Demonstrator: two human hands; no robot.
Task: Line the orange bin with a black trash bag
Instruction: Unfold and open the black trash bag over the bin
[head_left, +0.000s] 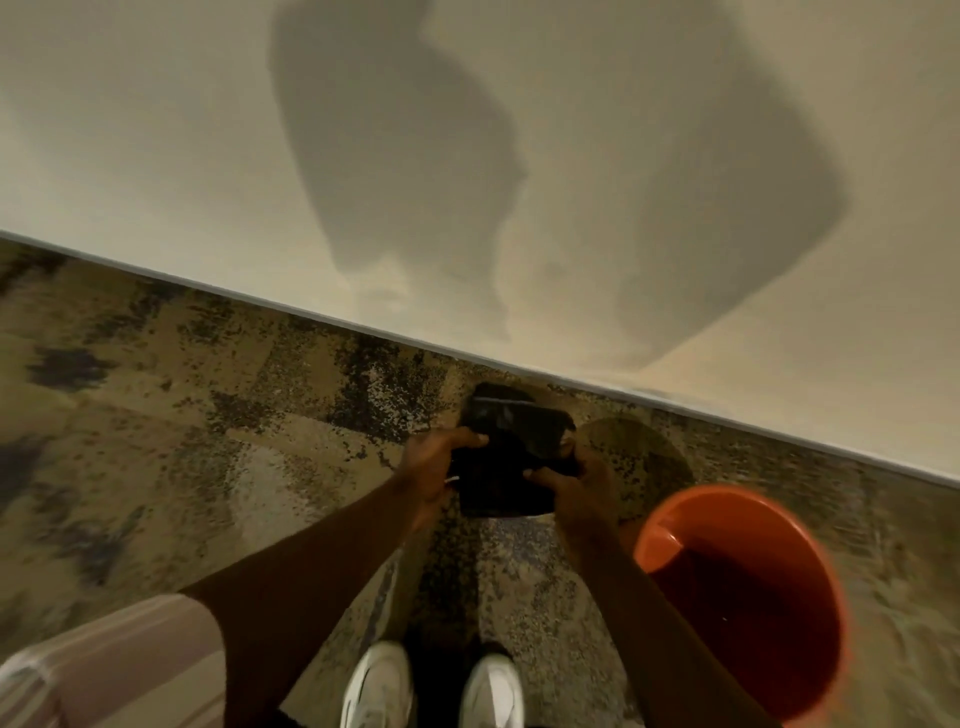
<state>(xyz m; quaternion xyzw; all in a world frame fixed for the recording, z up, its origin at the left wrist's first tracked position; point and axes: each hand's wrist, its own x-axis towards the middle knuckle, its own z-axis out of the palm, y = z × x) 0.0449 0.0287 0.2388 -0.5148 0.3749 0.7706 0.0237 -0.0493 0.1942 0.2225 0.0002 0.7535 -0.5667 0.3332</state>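
A pale wall meets a mottled carpet floor. On that floor, at the person's right, stands the orange bin, mouth up and unlined. Two white shoes face the wall. Out in front, both hands pinch a still-folded black trash bag: left hand on its left edge, right hand on its right. The bin lies right of the bag and nearer the body, closest to the right hand.

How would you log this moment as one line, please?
hands: left, right gripping folded black trash bag | orange bin: unlined, at right
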